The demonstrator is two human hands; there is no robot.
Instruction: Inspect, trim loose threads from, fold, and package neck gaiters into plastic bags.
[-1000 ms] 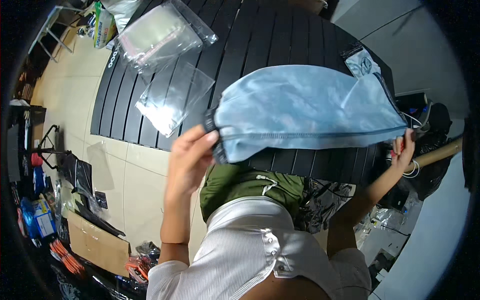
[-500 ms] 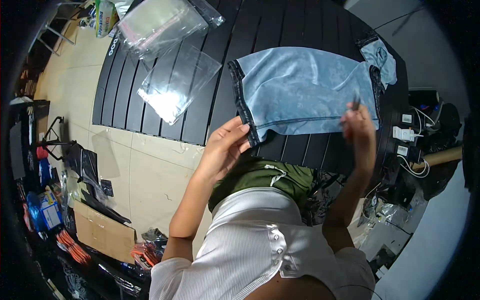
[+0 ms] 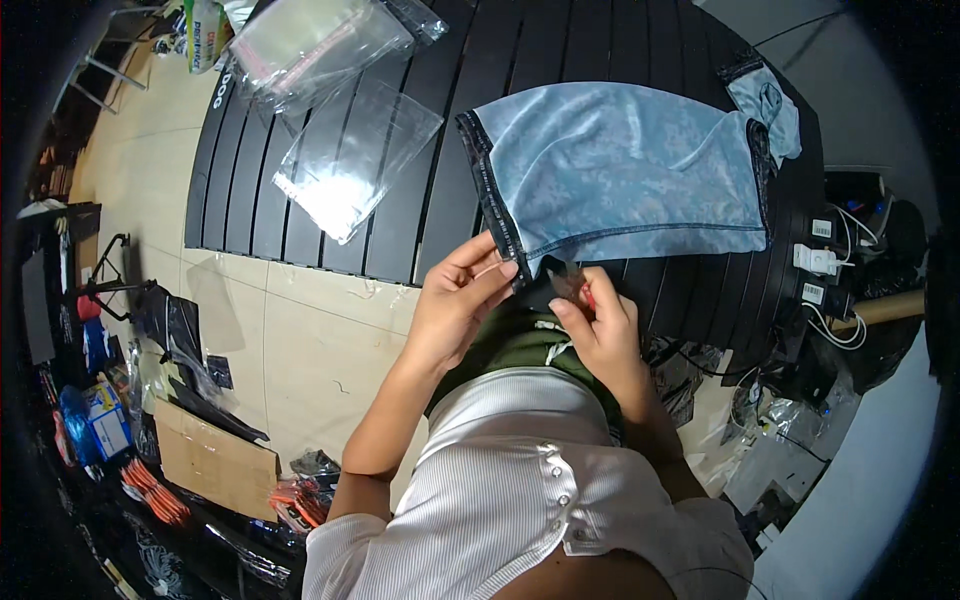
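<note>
Left grip (image 3: pixel 450 310) pinching a pale-blue mottled cloth garment (image 3: pixel 620 165); right grip (image 3: pixel 605 335) closed round a small dark-bladed tool (image 3: pixel 566 286) showing some red.

On a black slatted bench (image 3: pixel 540 50) the garment lies spread near the front edge, to the right of a stack of clear plastic bags (image 3: pixel 310 45) and a single clear plastic sleeve (image 3: pixel 360 165); a crumpled pale-blue cloth piece with dark trim (image 3: pixel 770 105) sits at its far right corner. The left grip has the near corner of the garment's black band (image 3: pixel 490 190); the tool is just beside that corner, its blades too small to read as parted or closed. The fabric looks light, limp and smooth, likely to slip or fold, so the firmer-seeming band and near seam (image 3: pixel 640 232) look the best holds.
</note>
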